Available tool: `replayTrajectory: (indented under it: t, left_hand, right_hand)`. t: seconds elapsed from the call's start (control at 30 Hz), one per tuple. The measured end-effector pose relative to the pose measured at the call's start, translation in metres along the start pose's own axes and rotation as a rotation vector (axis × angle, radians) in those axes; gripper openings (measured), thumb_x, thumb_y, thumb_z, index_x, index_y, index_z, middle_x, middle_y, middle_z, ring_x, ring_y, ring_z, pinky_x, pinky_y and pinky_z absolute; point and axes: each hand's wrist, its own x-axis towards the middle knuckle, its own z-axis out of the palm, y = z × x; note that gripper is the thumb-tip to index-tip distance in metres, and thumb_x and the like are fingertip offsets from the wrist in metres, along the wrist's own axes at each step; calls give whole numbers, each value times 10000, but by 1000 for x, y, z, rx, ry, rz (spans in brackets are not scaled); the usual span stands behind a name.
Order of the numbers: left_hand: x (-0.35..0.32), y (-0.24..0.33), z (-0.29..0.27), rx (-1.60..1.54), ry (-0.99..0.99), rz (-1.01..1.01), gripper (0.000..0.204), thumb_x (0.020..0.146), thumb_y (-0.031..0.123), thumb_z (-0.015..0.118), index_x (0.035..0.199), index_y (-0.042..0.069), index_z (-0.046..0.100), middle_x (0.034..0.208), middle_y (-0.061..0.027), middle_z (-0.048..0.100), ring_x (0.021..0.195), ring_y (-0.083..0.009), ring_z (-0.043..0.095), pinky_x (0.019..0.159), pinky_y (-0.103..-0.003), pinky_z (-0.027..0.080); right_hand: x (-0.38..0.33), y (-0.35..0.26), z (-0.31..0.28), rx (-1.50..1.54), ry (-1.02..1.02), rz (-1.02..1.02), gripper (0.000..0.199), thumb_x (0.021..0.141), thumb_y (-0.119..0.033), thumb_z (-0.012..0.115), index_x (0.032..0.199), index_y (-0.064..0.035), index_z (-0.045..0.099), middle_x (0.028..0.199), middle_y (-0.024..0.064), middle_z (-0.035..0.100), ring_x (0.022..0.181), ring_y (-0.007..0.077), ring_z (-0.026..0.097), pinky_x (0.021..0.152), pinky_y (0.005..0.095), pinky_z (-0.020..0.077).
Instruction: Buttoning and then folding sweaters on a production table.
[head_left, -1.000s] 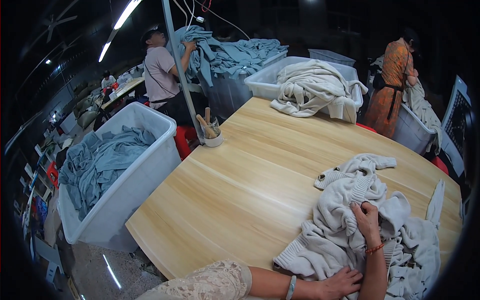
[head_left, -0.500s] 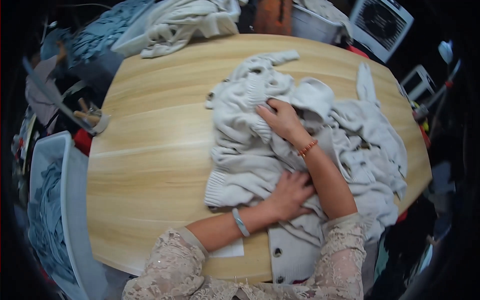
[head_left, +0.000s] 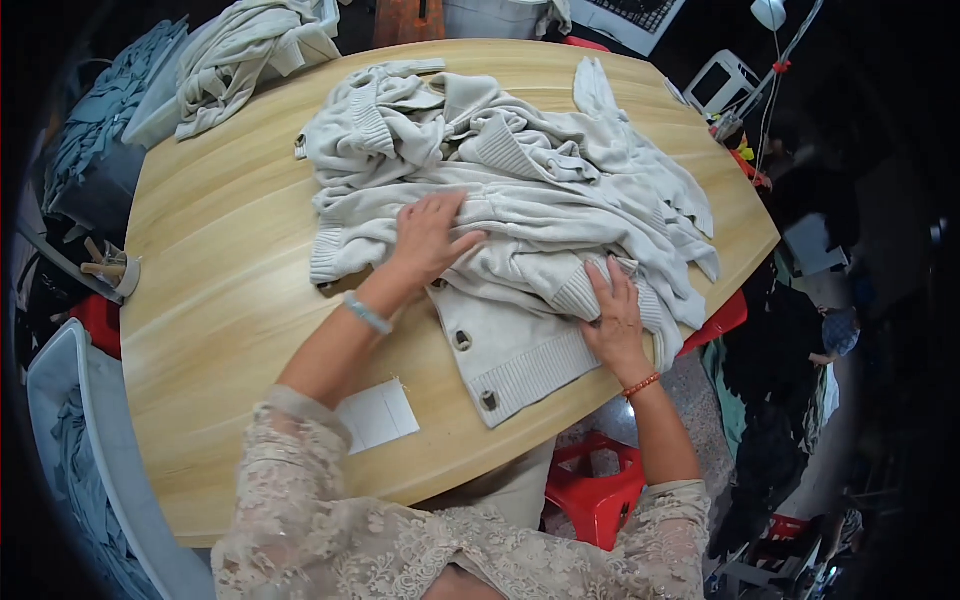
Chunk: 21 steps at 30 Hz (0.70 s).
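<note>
- cream knit cardigan (head_left: 520, 345) heaped on wooden table (head_left: 230, 260)
- left hand (head_left: 430, 240): fingers spread, flat on knit
- right hand (head_left: 615, 320): fingers spread, pressing ribbed hem near table edge

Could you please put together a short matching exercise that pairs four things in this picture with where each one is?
Things:
1. left hand
2. right hand
3. white paper slip
4. red stool

Places:
A. on the floor below the table's near edge
B. flat on the bare wooden table, beside the left forearm
C. pressed on the middle of the cream knit pile
D. on the ribbed hem of the buttoned cardigan, near the table's edge

Pairs: 1-C, 2-D, 3-B, 4-A
</note>
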Motion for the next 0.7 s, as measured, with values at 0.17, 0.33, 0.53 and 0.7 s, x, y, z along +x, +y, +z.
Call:
replayTrajectory:
  t: [0.17,0.33,0.53,0.7]
  left_hand:
    - [-76,-27,-72,358,-170,19,912,660,471,799,1428,187,397,1386,-165,423,1350,-361,311,1046,-560,238]
    - [-70,-67,-96,339,-160,-175,525,777,105,652,1285,157,531,1279,-101,547,1183,-285,497,944,-456,383]
    - [-47,-74,-144,-332,169,-177,398,739,-16,448,1067,47,665,882,-89,691,819,-179,652,752,-294,512]
    - [-55,25,-290,-935,402,19,280,866,40,581,1142,25,628,990,-29,672,858,-87,624,755,-215,508]
  right_hand:
    - [6,12,-2,57,55,5,687,676,54,578,1309,-212,559,1365,117,496,1139,357,510,998,407,434]
    - [19,29,-4,343,119,0,539,736,33,542,1254,-110,584,1242,137,582,1095,357,551,974,381,443]
    - [34,18,-51,584,234,54,365,836,45,480,1179,13,604,972,93,639,875,149,583,808,256,457]
    - [52,18,-131,663,462,68,231,968,-70,505,1123,65,609,955,40,646,863,72,532,782,219,436]
